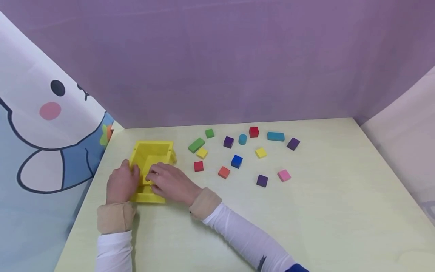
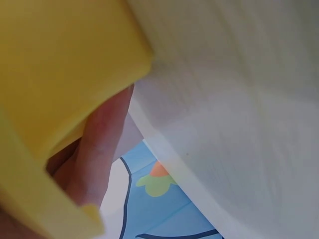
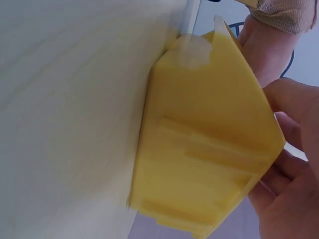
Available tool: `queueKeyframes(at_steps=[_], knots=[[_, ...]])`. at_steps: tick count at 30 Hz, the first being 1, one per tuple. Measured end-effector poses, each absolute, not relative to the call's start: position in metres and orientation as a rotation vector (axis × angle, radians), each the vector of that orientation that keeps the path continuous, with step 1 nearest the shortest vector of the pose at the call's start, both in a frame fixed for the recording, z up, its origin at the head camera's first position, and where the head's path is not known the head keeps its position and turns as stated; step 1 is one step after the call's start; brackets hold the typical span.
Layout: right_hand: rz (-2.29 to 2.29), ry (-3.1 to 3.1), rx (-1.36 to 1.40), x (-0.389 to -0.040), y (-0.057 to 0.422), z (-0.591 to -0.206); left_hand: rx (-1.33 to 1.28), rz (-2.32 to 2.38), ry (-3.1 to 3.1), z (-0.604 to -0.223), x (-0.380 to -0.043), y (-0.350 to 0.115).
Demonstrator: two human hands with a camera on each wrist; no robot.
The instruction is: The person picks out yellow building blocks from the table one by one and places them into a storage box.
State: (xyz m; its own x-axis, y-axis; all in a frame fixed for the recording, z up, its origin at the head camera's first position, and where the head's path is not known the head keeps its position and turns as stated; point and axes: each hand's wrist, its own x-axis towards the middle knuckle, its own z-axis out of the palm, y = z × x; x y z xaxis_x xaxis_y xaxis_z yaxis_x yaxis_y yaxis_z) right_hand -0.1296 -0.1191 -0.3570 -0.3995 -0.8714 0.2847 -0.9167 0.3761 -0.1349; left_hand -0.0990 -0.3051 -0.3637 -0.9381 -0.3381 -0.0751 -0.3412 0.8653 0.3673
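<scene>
A yellow plastic bin (image 1: 151, 144) stands on the left of the table, its low front facing me. My left hand (image 1: 123, 183) grips its left wall, thumb over the rim toward the inside. In the left wrist view one finger (image 2: 102, 144) shows past the yellow plastic. My right hand (image 1: 173, 183) reaches over the right wall, fingers bent down into the front part. From the right wrist view, the bin's outer side (image 3: 199, 104) hides those fingertips, and I cannot tell whether they pinch something.
Right of the bin lie scattered blocks, among them a red cube (image 1: 198, 166), a long green block (image 1: 196, 145), a blue cube (image 1: 236, 161), a light blue cylinder (image 1: 242, 139) and a pink block (image 1: 284, 175). A purple cloth (image 1: 238, 68) hangs behind the table (image 1: 323, 211).
</scene>
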Motion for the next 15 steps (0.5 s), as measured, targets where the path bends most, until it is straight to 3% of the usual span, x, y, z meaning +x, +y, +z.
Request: queueKeyframes(at_steps=[15], knots=[[0.659, -2.424, 1.468, -0.151, -0.091, -0.354, -0.557, 0.602, 3.041, -0.367, -0.1, -0.306]])
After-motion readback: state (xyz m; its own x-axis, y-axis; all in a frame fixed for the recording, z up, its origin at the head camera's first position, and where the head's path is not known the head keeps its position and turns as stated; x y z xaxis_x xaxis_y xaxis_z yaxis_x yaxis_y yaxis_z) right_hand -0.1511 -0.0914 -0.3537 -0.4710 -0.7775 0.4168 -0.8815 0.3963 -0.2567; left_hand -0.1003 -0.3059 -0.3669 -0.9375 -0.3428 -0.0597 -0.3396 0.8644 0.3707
